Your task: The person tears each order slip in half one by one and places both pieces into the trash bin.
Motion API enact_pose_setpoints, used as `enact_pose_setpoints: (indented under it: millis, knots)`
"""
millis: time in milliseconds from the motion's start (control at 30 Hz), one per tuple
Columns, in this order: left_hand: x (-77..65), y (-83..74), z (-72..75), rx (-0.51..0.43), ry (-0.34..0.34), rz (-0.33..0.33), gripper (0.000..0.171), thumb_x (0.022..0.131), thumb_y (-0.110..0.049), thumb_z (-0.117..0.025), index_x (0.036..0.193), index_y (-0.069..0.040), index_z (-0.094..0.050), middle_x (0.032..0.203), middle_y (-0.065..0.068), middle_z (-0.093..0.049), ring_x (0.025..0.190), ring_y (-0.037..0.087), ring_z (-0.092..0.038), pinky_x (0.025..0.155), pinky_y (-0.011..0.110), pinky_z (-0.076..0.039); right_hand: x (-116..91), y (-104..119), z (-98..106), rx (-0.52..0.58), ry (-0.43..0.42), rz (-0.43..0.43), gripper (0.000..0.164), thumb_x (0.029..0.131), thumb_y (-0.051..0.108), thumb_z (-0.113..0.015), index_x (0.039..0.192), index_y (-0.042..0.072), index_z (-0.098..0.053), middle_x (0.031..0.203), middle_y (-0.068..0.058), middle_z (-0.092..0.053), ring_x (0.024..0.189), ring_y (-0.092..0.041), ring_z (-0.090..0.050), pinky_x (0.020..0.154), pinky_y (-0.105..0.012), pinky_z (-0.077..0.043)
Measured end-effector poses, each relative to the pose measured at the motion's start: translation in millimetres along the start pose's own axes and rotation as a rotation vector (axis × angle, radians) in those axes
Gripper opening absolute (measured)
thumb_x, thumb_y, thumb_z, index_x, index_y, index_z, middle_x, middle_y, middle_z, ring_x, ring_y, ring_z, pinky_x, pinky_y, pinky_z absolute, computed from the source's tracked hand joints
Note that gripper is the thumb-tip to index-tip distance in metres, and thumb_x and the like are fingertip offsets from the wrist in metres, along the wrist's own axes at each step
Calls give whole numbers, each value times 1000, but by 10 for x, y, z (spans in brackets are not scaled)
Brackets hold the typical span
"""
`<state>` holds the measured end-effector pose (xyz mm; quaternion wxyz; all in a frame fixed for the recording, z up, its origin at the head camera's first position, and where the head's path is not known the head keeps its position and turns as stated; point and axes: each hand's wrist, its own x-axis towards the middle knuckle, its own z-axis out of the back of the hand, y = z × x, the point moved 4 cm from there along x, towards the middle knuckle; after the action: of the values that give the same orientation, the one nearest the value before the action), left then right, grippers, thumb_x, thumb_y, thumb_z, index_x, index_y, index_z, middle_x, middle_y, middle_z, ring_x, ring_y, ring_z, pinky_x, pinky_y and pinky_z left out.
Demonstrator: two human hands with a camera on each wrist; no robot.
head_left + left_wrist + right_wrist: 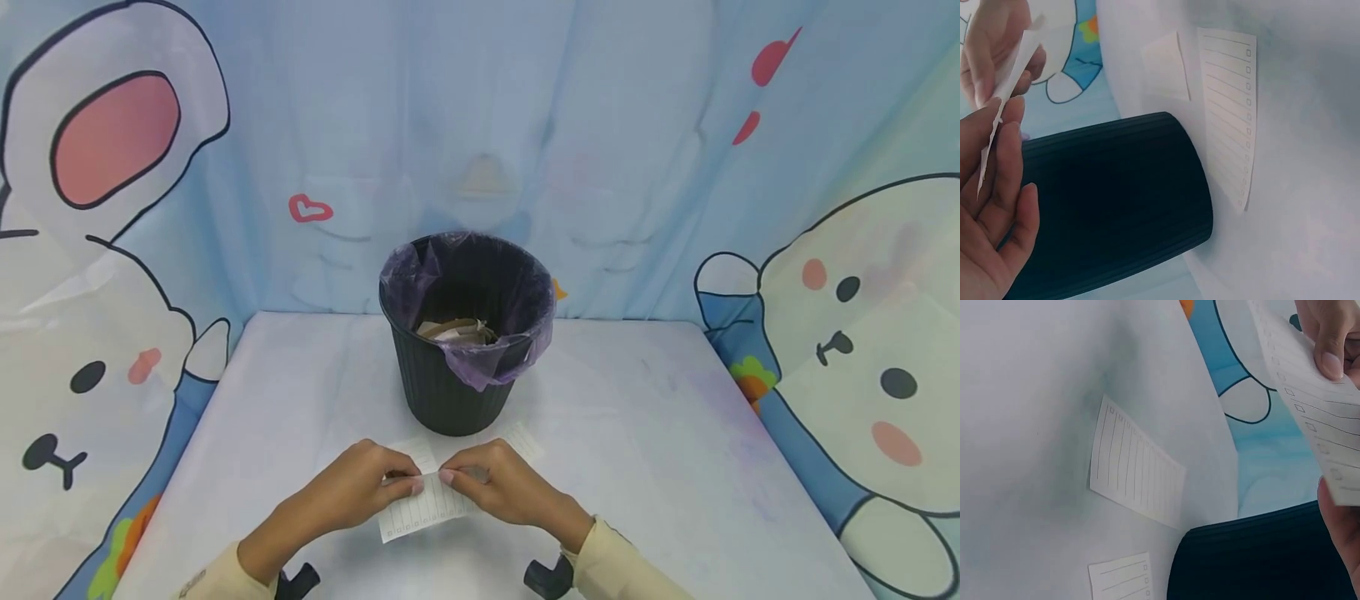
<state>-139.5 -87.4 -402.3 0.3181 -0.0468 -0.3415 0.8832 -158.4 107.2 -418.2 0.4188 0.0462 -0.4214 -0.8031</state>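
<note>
Both hands pinch a white checklist sheet point(426, 510), printed with lines and small boxes, just above the table in front of the bin. My left hand point(369, 485) grips it near the top edge between thumb and fingers. Close beside it, the right hand point(504, 482) pinches the same edge. In the left wrist view the held paper point(1015, 72) is seen nearly edge-on, with a ragged lower edge. On the table lie a longer lined strip point(1229, 112) and a smaller paper piece point(1166, 67), both near the bin's base.
A black ribbed bin point(435, 379) with a purple liner point(483, 367) stands behind the hands. Crumpled paper and brown scraps point(457, 331) lie inside it. A white-covered table point(637, 467) spreads beneath, backed by a blue cartoon curtain point(480, 100).
</note>
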Motion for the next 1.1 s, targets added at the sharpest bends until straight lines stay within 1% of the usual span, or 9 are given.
enact_pose_setpoints:
  millis: [100, 300, 400, 567, 767, 833, 1100]
  knots:
    - [7, 8, -8, -14, -16, -14, 10, 92, -18, -73, 95, -11, -80, 89, -6, -77, 76, -4, -65, 67, 18, -54, -4, -7, 1, 40, -2, -16, 18, 100, 16, -62, 100, 9, -78, 98, 1, -78, 89, -2, -69, 80, -24, -58]
    - [12, -20, 12, -2, -57, -61, 10, 91, -17, -74, 94, -11, -81, 90, -6, -78, 80, 0, -68, 70, 19, -55, 10, 1, 11, 91, -24, -28, 17, 100, 14, -61, 95, 9, -77, 92, 0, -77, 79, -1, -65, 74, -24, -57]
    - [10, -39, 24, 25, -78, -72, 9, 90, -17, -75, 94, -12, -82, 89, -6, -78, 81, 0, -68, 72, 22, -55, 9, -4, 8, 113, -32, -42, 17, 99, 12, -61, 93, 9, -77, 90, -1, -76, 76, -1, -63, 73, -24, -57]
    - [-1, -63, 35, 94, -125, -99, 8, 90, -19, -76, 94, -15, -82, 89, -8, -78, 81, 0, -69, 79, 29, -55, 0, -6, 3, 154, -54, -38, 18, 100, 9, -60, 92, 6, -76, 88, -5, -76, 77, -2, -63, 74, -25, -57]
    - [1, -92, 46, 131, -173, -131, 9, 89, -19, -76, 94, -14, -82, 88, -8, -78, 80, 1, -70, 78, 29, -55, 11, 7, 5, 218, -68, -37, 19, 100, 6, -57, 93, 3, -74, 90, -11, -76, 74, -3, -65, 66, -28, -59]
    - [0, -98, 50, 132, -179, -134, 9, 89, -19, -77, 94, -14, -82, 88, -8, -78, 79, 1, -70, 78, 29, -55, 14, 8, 2, 226, -63, -48, 19, 100, 7, -57, 93, 3, -74, 90, -11, -76, 72, -3, -66, 64, -28, -60]
    - [-3, -92, 55, 133, -187, -137, 8, 88, -18, -77, 94, -14, -82, 87, -8, -78, 78, 0, -69, 77, 28, -55, 26, 37, 17, 229, -56, -63, 19, 100, 8, -58, 95, 1, -75, 90, -14, -76, 72, -4, -66, 64, -26, -59]
